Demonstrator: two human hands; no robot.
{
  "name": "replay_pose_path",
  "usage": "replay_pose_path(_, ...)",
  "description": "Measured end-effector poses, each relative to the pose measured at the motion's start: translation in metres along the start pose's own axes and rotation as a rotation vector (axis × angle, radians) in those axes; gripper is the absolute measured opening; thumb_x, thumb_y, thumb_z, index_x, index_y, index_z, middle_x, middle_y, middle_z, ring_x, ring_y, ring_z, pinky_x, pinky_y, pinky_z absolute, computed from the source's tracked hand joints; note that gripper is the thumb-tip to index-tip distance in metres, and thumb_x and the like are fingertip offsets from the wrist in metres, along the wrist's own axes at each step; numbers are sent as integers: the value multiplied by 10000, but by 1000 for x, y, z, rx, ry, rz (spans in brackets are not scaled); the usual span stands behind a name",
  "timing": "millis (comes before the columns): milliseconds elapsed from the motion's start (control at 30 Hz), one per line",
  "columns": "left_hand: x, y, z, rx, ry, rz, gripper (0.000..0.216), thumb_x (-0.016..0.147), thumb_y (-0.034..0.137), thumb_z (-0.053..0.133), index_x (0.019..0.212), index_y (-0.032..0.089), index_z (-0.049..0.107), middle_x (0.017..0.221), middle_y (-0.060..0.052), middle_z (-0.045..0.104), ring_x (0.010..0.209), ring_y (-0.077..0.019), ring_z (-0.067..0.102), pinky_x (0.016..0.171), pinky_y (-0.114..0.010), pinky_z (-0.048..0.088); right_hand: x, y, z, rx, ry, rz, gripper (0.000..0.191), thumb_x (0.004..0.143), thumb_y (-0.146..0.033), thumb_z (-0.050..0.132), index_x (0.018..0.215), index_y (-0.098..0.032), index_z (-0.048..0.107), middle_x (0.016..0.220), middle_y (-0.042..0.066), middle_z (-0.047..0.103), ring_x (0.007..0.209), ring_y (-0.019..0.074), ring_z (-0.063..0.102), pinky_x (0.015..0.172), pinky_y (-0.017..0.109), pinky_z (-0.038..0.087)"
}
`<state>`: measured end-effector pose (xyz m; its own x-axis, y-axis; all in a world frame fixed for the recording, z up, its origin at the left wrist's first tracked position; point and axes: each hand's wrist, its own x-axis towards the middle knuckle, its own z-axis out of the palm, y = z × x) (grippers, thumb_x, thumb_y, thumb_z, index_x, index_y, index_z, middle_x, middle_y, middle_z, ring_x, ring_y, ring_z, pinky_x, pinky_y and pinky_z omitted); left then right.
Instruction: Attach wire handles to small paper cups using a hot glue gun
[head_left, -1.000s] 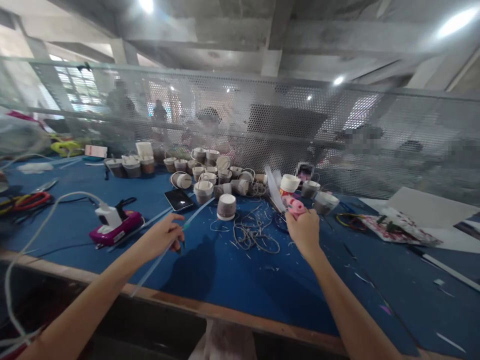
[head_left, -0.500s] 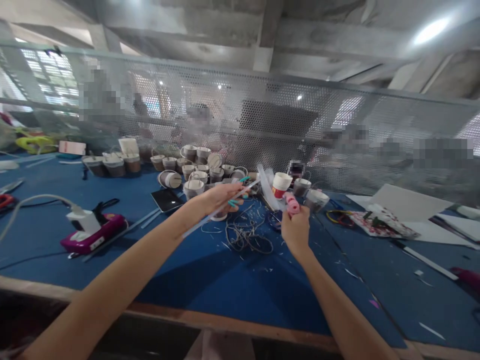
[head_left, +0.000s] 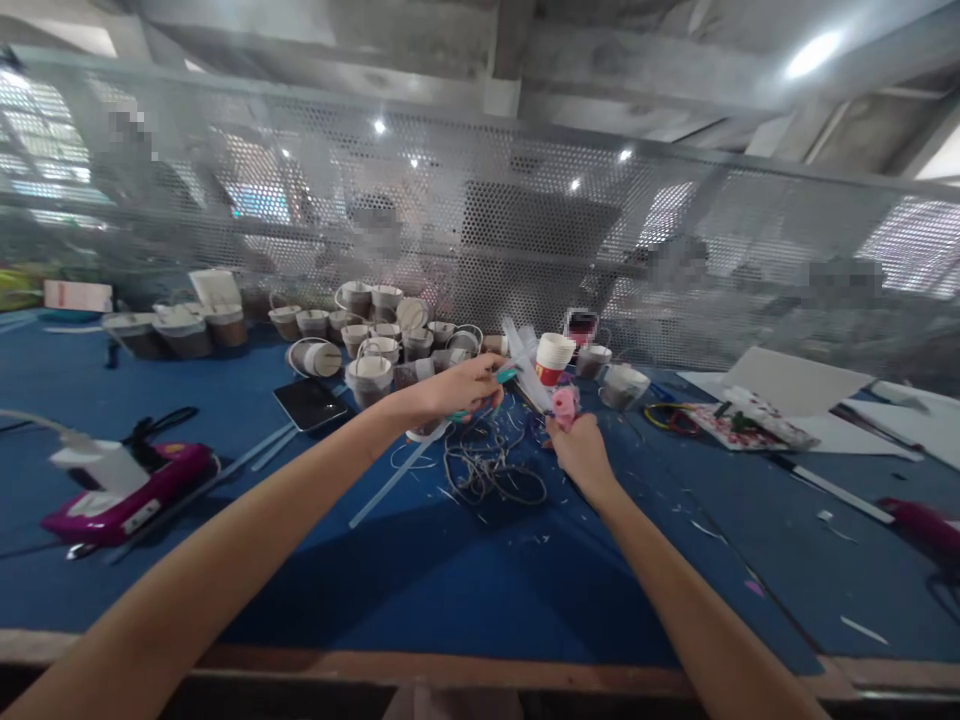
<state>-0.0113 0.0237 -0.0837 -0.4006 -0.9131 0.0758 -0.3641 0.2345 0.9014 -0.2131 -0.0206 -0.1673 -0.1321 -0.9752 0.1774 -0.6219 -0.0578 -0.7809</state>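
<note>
My left hand (head_left: pixel 472 390), with teal nails, reaches over the middle of the table with its fingers closed around a long translucent glue stick (head_left: pixel 397 482). The stick's lower end slants toward me, and its upper part is hidden by the hand. My right hand (head_left: pixel 583 452) grips a pink glue gun (head_left: pixel 565 405), whose round back end faces me; its front is hidden. A small gap separates my left fingertips from the gun. Beyond the gun stand stacked paper cups (head_left: pixel 555 352) beside a clear plastic bundle (head_left: pixel 525 365). Tangled cord (head_left: pixel 487 470) lies below my hands.
Several small cup-like buckets with handles (head_left: pixel 369 375) crowd the back left. A phone (head_left: pixel 309 402) and a purple power strip (head_left: pixel 142 500) lie at left. White sheets (head_left: pixel 795 385) and a knife-like tool (head_left: pixel 840 490) are at right. A perforated metal screen (head_left: pixel 540 230) borders the back.
My left hand has moved slightly toward the pink glue gun, and the glue stick's lower end hangs lower. The view has shifted a little to the right.
</note>
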Motion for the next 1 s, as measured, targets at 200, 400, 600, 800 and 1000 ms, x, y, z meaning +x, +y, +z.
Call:
replay_pose_path(200, 5, -11, 15, 307, -101, 4, 285, 881, 245, 375, 748, 117, 593, 475, 33, 432, 440, -72, 378, 478, -222, 296, -8, -2, 5, -58, 28, -88, 262, 873, -295, 495, 1047, -109, 433, 820, 128, 634, 587, 201, 637, 536, 285, 469)
replay_pose_path(400, 11, -23, 22, 264, -106, -59, 246, 840, 200, 399, 661, 145, 558, 409, 42, 448, 396, -73, 384, 476, -208, 312, -16, -7, 5, -248, 56, -124, 254, 906, -294, 437, 1054, -97, 378, 862, 169, 656, 730, 260, 670, 612, 306, 458)
replay_pose_path(600, 12, -23, 31, 221, -23, -88, 247, 800, 126, 436, 583, 159, 548, 407, 30, 450, 414, -82, 379, 468, -206, 301, -18, -9, 9, -443, 112, -151, 243, 916, -272, 412, 1059, -78, 384, 952, 217, 647, 829, 295, 678, 648, 322, 450)
replay_pose_path(800, 4, -11, 46, -129, -98, -291, 307, 891, 190, 371, 634, 150, 533, 374, 65, 370, 329, -58, 253, 371, -185, 236, -23, -16, 8, -569, 139, -140, 255, 924, -264, 405, 1077, -60, 396, 1000, 228, 628, 807, 291, 688, 641, 326, 453)
replay_pose_path(1000, 4, -10, 51, -413, -80, -329, 333, 955, 221, 304, 686, 142, 483, 334, 91, 317, 287, -34, 163, 322, -138, 193, -26, -20, 9, -503, 114, -130, 257, 911, -251, 425, 1087, -65, 400, 1021, 221, 629, 865, 293, 678, 699, 334, 456)
